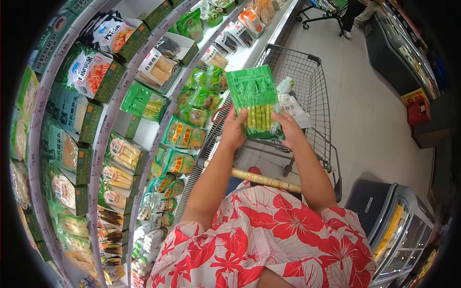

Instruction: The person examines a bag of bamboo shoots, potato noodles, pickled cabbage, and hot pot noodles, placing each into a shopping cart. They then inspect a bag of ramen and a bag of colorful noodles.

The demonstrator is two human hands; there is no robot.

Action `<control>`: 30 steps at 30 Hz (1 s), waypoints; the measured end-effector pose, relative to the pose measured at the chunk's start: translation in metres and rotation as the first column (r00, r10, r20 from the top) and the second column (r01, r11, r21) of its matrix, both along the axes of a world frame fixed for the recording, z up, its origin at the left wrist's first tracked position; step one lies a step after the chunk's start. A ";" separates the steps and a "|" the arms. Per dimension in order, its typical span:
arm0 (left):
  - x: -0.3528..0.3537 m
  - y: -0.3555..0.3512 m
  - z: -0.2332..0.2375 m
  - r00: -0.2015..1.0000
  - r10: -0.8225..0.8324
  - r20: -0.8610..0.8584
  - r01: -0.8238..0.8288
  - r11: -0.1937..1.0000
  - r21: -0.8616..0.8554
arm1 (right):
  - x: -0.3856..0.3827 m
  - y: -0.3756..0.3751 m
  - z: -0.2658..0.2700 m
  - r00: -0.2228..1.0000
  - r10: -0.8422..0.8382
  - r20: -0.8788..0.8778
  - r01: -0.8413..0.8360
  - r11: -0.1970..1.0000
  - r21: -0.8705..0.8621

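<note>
A green plastic packet (pixel 254 98) with a clear window showing green stalks is held upright by its lower sides. My left hand (pixel 234 126) grips its left edge, thumb on the front. On the right edge, my right hand (pixel 289 128) is closed in the same way. Behind and below the packet stands a wire shopping cart (pixel 317 96), with white packages (pixel 294 110) partly visible inside. Its yellowish handle (pixel 259 178) crosses below my wrists. A similar green packet (pixel 144 102) lies on the shelf to the left.
Refrigerated shelves (pixel 103 125) of packaged food curve along the left. A dark freezer case (pixel 379 206) stands at the lower right, another display case (pixel 396 53) at the upper right. Beyond the cart, a person's legs (pixel 353 19) show near a second cart (pixel 324 9).
</note>
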State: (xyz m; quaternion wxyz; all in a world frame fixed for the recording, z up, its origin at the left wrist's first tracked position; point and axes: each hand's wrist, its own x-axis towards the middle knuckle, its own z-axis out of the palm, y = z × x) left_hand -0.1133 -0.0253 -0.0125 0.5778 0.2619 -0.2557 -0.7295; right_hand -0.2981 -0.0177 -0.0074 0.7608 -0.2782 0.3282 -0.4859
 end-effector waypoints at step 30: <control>0.008 0.000 0.014 0.941 -0.085 -0.329 0.108 0.993 0.052 | 0.027 0.041 0.058 0.998 0.012 -0.062 -0.033 0.935 -0.354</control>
